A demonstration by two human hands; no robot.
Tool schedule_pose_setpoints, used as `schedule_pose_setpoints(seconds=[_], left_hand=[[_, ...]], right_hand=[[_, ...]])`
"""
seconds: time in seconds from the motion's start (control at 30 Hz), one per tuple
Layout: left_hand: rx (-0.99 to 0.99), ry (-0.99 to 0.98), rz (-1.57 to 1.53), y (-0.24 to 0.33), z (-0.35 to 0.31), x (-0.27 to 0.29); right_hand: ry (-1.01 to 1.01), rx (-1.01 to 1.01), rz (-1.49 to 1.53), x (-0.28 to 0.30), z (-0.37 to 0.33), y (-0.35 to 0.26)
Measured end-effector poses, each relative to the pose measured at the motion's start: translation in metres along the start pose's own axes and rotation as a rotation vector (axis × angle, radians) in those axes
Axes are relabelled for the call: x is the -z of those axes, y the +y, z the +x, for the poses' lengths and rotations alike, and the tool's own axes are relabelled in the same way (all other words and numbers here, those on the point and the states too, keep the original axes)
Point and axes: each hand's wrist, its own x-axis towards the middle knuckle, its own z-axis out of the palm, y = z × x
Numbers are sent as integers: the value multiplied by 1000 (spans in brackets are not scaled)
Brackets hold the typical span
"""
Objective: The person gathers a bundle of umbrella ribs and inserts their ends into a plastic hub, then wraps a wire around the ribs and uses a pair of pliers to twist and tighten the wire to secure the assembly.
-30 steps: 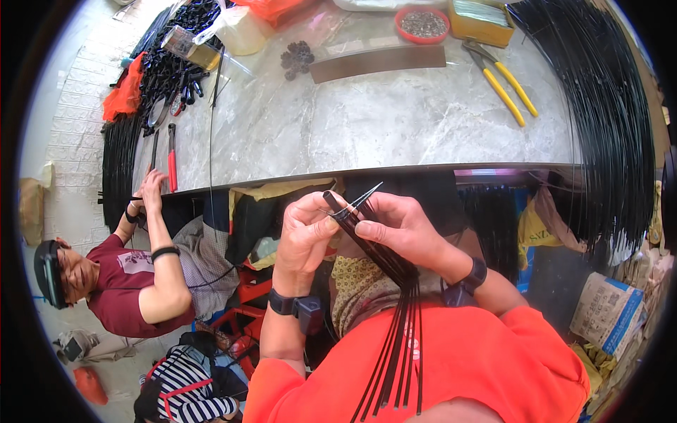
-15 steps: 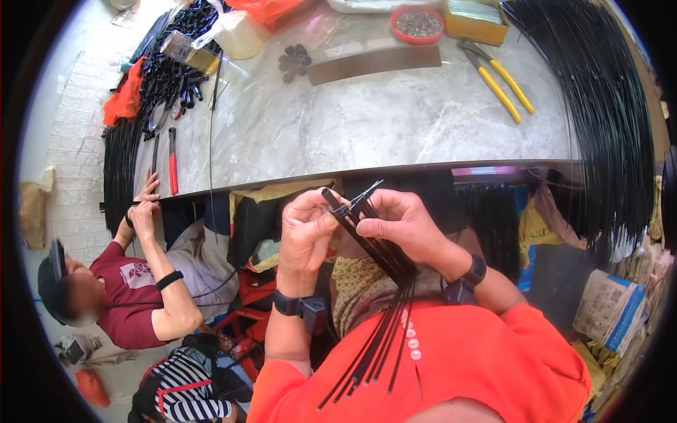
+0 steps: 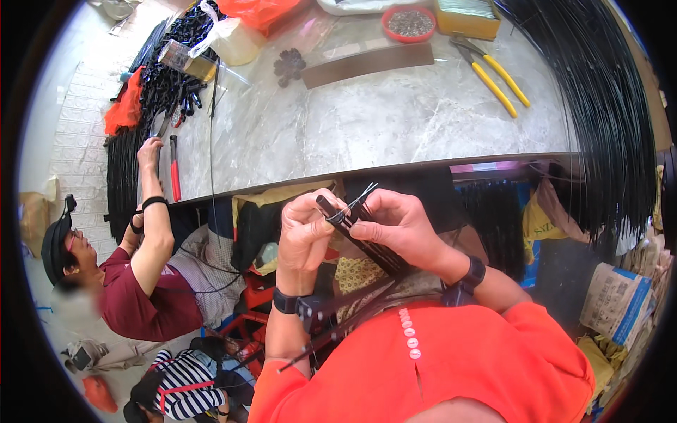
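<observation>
In front of my chest, just below the table edge, I hold a bundle of thin black rods (image 3: 381,258) that look like umbrella ribs. My left hand (image 3: 303,231) is closed, thumb and fingers pinching the upper end of the bundle. My right hand (image 3: 403,229) pinches the same bundle from the other side, thumb pressed against it. Between the hands, thin silvery wire (image 3: 364,194) crosses the rod tops, its ends sticking up. The rods' free lower ends fan out toward my left forearm, blurred by motion. My fingertips partly hide where the wire meets the rods.
On the marbled table (image 3: 381,120) lie yellow-handled pliers (image 3: 497,81), a red bowl of small metal pieces (image 3: 409,25) and a brown strip (image 3: 367,65). Long black rods (image 3: 599,120) hang over the right edge. At left, a co-worker (image 3: 151,282) reaches beside a red-handled tool (image 3: 175,169).
The rods' free ends have swung left, from over my shirt toward my left forearm. Both my hands keep their pinch. The co-worker's arm has stretched farther over the table.
</observation>
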Motion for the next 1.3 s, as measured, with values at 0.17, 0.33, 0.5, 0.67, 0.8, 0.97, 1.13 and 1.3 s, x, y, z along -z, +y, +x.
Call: schedule_pose_setpoints(seconds=[0.17, 0.33, 0.5, 0.67, 0.8, 0.97, 1.13, 1.3], left_hand=[[10, -85, -27, -2, 2, 6], [3, -168, -44, 0, 3, 1], [45, -59, 31, 4, 2, -5], [41, -35, -8, 4, -3, -8], [-10, -52, -49, -3, -4, -4], [-9, -82, -87, -7, -2, -6], [-11, -139, -65, -9, 7, -7], [3, -241, 66, -8, 26, -14]], right_hand=[[-77, -120, 140, 5, 2, 8], [-129, -128, 167, 5, 3, 7], [-51, -91, 173, 10, 1, 13], [-31, -112, 221, 6, -3, 12], [-33, -142, 253, 2, -6, 7], [-92, -152, 257, 10, -2, 11], [-106, -155, 275, 14, -1, 9], [-127, -201, 365, 24, 0, 2]])
